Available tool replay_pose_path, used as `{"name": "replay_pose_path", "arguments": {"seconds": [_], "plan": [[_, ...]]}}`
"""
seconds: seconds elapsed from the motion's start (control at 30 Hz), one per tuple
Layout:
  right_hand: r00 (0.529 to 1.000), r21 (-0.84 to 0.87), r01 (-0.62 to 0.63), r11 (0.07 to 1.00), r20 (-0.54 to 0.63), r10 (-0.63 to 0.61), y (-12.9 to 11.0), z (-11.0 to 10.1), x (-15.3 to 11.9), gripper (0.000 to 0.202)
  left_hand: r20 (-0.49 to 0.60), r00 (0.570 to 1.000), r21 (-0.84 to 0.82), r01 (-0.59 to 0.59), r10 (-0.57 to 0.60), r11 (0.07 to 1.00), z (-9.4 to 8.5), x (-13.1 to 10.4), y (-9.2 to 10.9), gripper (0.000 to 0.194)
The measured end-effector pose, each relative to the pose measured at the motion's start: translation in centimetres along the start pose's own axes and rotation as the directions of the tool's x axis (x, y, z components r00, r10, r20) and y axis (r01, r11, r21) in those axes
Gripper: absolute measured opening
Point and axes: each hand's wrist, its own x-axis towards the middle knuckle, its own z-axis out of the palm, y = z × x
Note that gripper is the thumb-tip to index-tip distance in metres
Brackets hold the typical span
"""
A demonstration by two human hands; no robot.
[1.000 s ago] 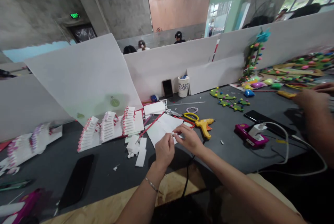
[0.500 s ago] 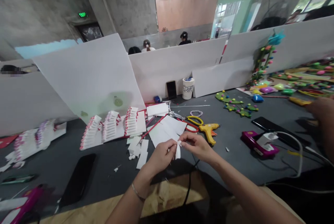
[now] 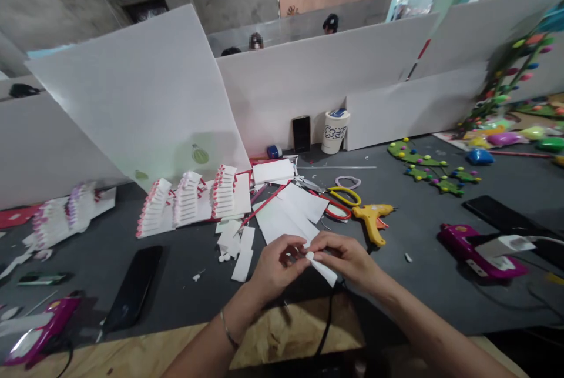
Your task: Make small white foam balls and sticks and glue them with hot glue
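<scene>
Near the table's front edge, my left hand (image 3: 282, 260) and my right hand (image 3: 346, 254) meet fingertip to fingertip. Between them is a small white paper piece (image 3: 325, 274), its strip slanting down to the right below my right fingers. My right thumb and finger pinch it; my left fingertips are closed at its rounded white end. Just behind the hands lie white paper sheets (image 3: 286, 213). To their left are small cut paper pieces (image 3: 242, 265). A yellow glue gun (image 3: 373, 222) lies right of the sheets, beside yellow-handled scissors (image 3: 345, 196).
Folded red-and-white paper pieces (image 3: 187, 201) stand at left, with a black phone (image 3: 134, 287) before them. A white cup (image 3: 335, 132) stands by the divider (image 3: 365, 52). Green decorations (image 3: 418, 160) and a magenta power strip (image 3: 480, 251) are at right.
The view has shifted, so the table items appear displaced. The paper strip, which hung almost straight down, now slants to the right. The other person's hand at the right is out of view.
</scene>
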Motion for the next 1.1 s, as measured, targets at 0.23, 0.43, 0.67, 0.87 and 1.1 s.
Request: {"name": "replay_pose_path", "arguments": {"seconds": [0.23,0.43,0.67,0.87,1.1], "plan": [[0.994,0.044,-0.113,0.993,-0.007,0.113,0.5,0.4,-0.4,0.026,-0.022,0.927,0.148,-0.368,0.375,0.918,0.0,-0.2,-0.7,0.023],[0.972,0.060,-0.236,0.970,0.007,0.236,1.1,0.4,-0.8,0.029,-0.070,0.901,0.196,-0.410,0.429,0.891,0.9,-0.7,-1.1,0.023],[0.938,-0.014,-0.344,0.939,0.054,0.344,1.6,0.8,-0.9,0.029,-0.144,0.908,0.191,-0.364,0.393,0.912,1.5,-0.9,-1.6,0.014],[0.995,-0.149,-0.097,0.984,0.017,0.100,0.7,-0.3,-0.7,0.020,-0.185,0.899,0.315,-0.328,0.396,0.891,1.5,-0.5,-1.8,0.017],[0.984,-0.392,0.156,0.906,0.137,-0.110,-1.5,-1.6,-0.9,0.039,-0.102,0.924,0.453,-0.286,0.368,0.844,1.4,-0.3,-2.0,0.014]]}}
